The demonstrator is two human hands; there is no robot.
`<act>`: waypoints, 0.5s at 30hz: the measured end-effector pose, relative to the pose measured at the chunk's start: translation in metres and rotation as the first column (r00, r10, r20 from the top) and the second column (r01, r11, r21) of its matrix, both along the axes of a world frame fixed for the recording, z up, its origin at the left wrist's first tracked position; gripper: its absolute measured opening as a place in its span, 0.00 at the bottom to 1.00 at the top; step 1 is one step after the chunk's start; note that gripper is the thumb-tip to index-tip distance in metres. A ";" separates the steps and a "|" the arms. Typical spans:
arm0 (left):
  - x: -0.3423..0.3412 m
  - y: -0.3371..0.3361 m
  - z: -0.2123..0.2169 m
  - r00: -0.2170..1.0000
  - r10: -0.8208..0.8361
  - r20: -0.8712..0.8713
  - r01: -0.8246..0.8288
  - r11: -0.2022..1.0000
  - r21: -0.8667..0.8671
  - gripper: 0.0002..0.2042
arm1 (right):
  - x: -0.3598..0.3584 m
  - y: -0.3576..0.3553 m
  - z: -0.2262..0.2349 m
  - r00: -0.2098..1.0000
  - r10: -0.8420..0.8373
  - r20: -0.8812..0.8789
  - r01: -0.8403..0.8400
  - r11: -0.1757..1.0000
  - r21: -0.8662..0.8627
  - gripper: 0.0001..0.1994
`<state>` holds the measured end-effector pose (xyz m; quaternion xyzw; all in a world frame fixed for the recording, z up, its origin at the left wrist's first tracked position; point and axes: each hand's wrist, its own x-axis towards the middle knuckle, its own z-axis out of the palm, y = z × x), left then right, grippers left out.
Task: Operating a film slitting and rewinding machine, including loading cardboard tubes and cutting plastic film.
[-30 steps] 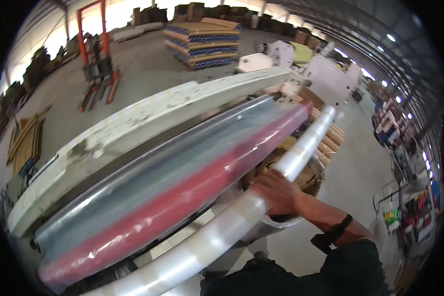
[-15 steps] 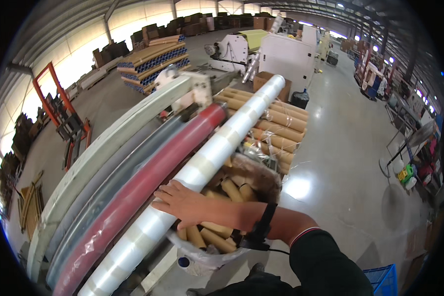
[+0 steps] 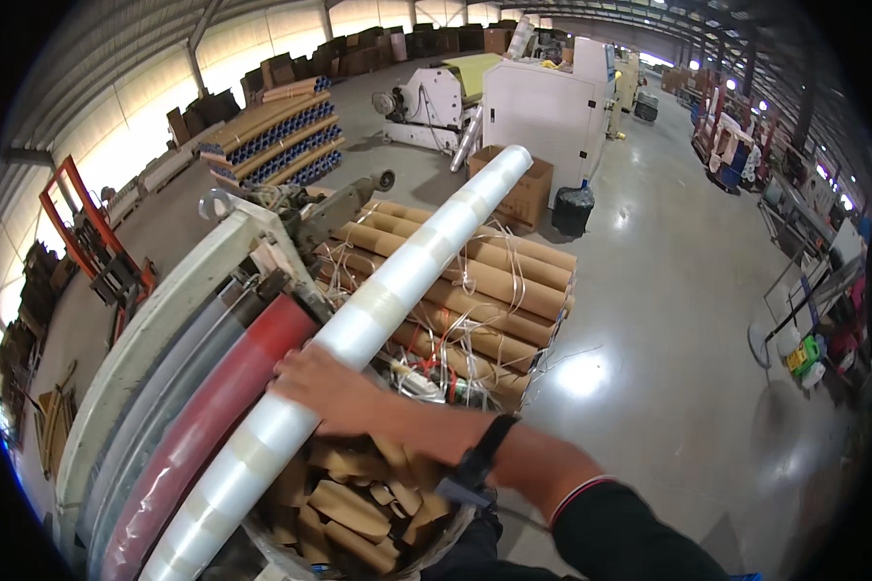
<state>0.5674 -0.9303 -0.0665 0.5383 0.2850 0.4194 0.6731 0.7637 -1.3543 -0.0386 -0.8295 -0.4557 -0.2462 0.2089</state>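
A long, shiny white roll of film [image 3: 383, 295] with pale beige bands lies at a slant from the lower left up toward the middle of the view. My right hand [image 3: 325, 389] is laid over its upper side, fingers curved round the far side and slightly blurred. A dark band with a small device circles that wrist. Left of the roll runs a red roller [image 3: 213, 412], with grey rollers [image 3: 165, 416] beyond it on a machine. Below my right forearm stands a bin [image 3: 455, 537] full of cut brown cardboard tubes [image 3: 349, 508]. My left hand is out of view.
Bundled brown cardboard tubes [image 3: 494, 295] with loose clear strapping lie under the roll's far half. A cardboard box [image 3: 528, 198] and a black bin [image 3: 574, 210] stand beyond. The machine's pale frame [image 3: 155, 339] curves along the left. An orange lift [image 3: 97, 237] is farther left.
The white roll has slid forward past the red roller's end, my right hand moving with it. The view has shifted forward, bringing the tube bundle and the bin closer.
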 end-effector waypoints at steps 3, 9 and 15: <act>0.017 -0.014 -0.001 0.991 0.133 -0.034 -0.132 0.991 0.039 0.28 | 0.077 -0.112 0.020 0.987 -0.096 -0.129 0.090 0.995 -0.048 0.40; 0.060 -0.083 0.010 0.951 0.298 -0.085 -0.291 0.953 0.089 0.29 | 0.235 -0.383 -0.003 0.614 -0.786 0.071 0.788 0.606 -0.109 0.36; 0.091 -0.176 0.004 0.910 0.412 -0.053 -0.399 0.902 0.164 0.30 | 0.345 -0.544 -0.051 0.428 0.386 -0.817 0.779 0.301 0.550 0.28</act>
